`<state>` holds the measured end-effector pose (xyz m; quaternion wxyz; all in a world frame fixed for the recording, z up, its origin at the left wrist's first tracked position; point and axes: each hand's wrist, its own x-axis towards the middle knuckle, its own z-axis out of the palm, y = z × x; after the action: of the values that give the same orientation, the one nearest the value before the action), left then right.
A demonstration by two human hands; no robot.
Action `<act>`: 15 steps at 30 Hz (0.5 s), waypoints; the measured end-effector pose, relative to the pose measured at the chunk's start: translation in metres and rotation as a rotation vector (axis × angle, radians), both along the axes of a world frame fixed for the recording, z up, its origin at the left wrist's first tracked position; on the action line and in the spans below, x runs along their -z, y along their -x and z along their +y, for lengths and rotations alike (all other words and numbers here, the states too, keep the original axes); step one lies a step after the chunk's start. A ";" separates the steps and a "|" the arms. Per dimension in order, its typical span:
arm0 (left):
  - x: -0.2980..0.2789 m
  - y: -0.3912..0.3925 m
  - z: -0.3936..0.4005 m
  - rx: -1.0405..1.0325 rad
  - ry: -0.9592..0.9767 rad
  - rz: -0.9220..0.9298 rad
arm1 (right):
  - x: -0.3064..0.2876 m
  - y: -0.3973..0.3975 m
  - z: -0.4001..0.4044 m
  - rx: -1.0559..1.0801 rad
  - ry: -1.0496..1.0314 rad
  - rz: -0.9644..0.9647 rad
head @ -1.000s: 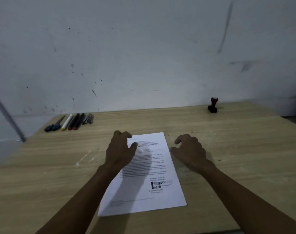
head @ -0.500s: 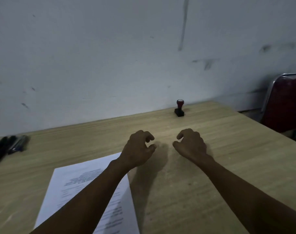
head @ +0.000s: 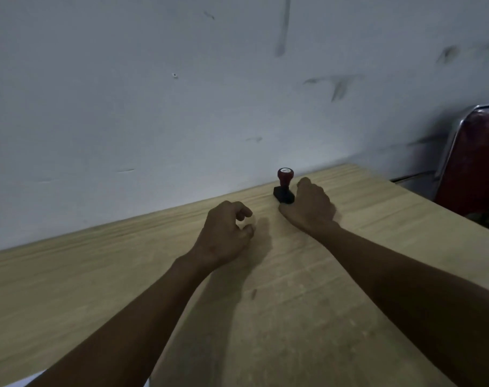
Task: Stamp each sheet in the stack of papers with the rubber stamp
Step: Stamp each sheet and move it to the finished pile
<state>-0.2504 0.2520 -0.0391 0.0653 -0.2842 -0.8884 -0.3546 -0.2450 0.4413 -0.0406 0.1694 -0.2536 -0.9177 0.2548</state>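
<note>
My right hand (head: 310,208) sits beside the red-knobbed, black-based rubber stamp (head: 284,186) – fingers curled, gripping nothing – left hand (head: 226,233) idle, no stamping begun.

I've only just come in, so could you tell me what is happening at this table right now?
A person is reaching across the wooden table for the rubber stamp, which stands upright near the wall. The right hand is right beside it, fingers curled, without a grip on it yet. The left hand hovers loosely curled over the table, holding nothing. Only a corner of the papers shows at the bottom edge. A red chair stands beyond the table.
</note>
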 end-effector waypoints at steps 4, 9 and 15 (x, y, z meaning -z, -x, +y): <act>0.009 0.025 -0.001 -0.021 -0.028 0.004 | 0.009 0.033 0.006 0.062 -0.008 -0.011; 0.015 0.037 -0.004 -0.037 -0.033 -0.015 | 0.016 0.050 0.008 0.108 -0.014 -0.005; 0.012 0.030 -0.009 -0.052 -0.053 -0.021 | 0.019 0.038 0.003 0.100 -0.038 0.009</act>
<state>-0.2801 0.2433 -0.0508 0.0727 -0.2557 -0.8863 -0.3791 -0.2826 0.4443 -0.0597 0.1907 -0.2945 -0.9078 0.2298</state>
